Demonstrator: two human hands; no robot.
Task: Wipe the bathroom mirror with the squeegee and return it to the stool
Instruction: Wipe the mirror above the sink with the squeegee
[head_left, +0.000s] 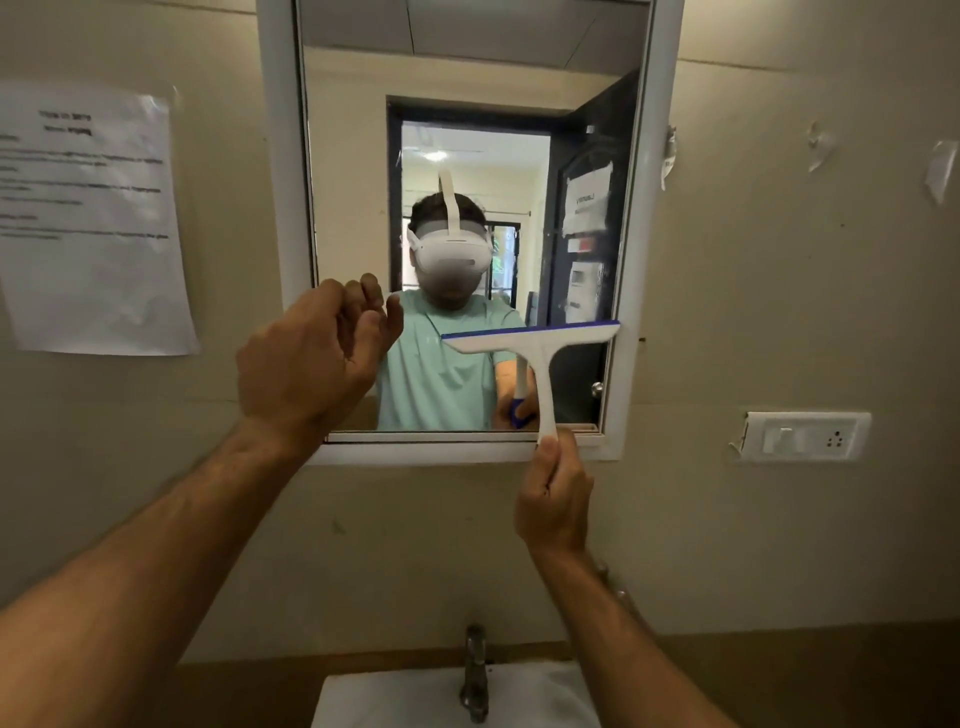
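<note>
My right hand (554, 499) is curled tight around the bottom of the squeegee (535, 353) handle, thumb and fingers wrapped on the white stem, holding it upright. My left hand (306, 358) holds nothing; its fingers are loosely bent and relaxed, raised in front of the lower left corner of the mirror (467, 156). Whether it touches the glass I cannot tell. The mirror, in a white frame, fills the wall ahead. The squeegee's blue-edged blade lies across the lower right of the glass, slightly tilted, its right end at the frame. A paper notice (88, 218) hangs left of the mirror, a switch plate (805, 435) to its right. Below are a white sink (545, 696) and its tap (475, 670).
</note>
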